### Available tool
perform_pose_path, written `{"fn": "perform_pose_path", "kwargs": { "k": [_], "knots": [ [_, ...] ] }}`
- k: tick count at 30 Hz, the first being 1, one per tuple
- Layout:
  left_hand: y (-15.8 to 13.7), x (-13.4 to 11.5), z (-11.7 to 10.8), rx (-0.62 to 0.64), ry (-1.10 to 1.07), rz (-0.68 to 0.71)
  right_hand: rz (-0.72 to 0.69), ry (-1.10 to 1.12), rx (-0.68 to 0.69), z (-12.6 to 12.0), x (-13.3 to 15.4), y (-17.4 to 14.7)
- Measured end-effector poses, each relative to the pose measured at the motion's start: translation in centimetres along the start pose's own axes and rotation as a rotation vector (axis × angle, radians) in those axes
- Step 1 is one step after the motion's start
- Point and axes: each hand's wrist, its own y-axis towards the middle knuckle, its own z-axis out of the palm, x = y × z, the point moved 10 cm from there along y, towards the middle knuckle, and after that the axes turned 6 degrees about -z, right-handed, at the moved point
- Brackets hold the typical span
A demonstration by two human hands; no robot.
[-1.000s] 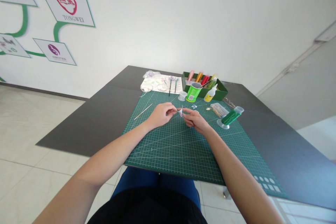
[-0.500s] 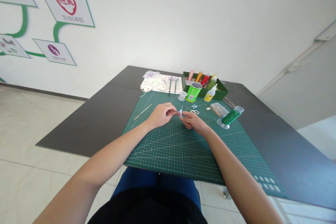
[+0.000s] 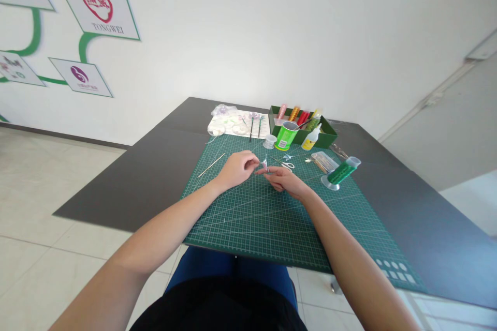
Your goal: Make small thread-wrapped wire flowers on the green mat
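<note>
Green gridded cutting mat (image 3: 256, 222): lies flat on the black tabletop (image 3: 155, 170); both hands are above it.
Small pale-blue and pink piece (image 3: 265, 164): positioned between the two hands, over the far half of the mat; fine detail too small to read.
Left hand (image 3: 239, 168): fingers curled in, thumb and forefinger brought together at the near-left end of the piece, pinching it.
Right hand (image 3: 285, 180): partly curled, forefinger extended leftward along the lower side of the piece; whether it grips the piece cannot be told.
Thin pale stick (image 3: 212, 165): lies diagonally on the mat, left of the left hand, apart from it.
White-handled scissors (image 3: 288, 165): on the mat, just beyond the right hand.
Small light-blue piece with a thin stem (image 3: 287, 157): on the mat, just beyond the scissors.
Green cylindrical can (image 3: 286, 138): upright, in front of the dark-green open-topped box (image 3: 329, 138).
White bottle with yellow label (image 3: 311, 138): upright, right of the can.
Green-wound clear spool (image 3: 343, 172): tilted on the mat, right of the right hand, well apart.
</note>
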Motion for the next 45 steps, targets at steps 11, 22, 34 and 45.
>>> {"fn": "perform_pose_path", "kwargs": {
  "k": [11, 22, 34, 45],
  "knots": [
    [0.0, 0.3, 0.0, -0.003, 0.000, -0.019, 0.002, -0.018, 0.029, 0.5, 0.3, -0.1],
    [-0.1, 0.4, 0.7, 0.045, 0.037, -0.021, -0.010, -0.090, 0.074, 1.0, 0.8, -0.2],
    [-0.1, 0.7, 0.7, 0.035, 0.028, -0.041, -0.020, -0.096, 0.104, 1.1, 0.7, -0.2],
    [0.0, 1.8, 0.5, -0.006, 0.068, -0.069, -0.011, -0.038, 0.130, 1.5, 0.7, -0.4]
  ]
}}
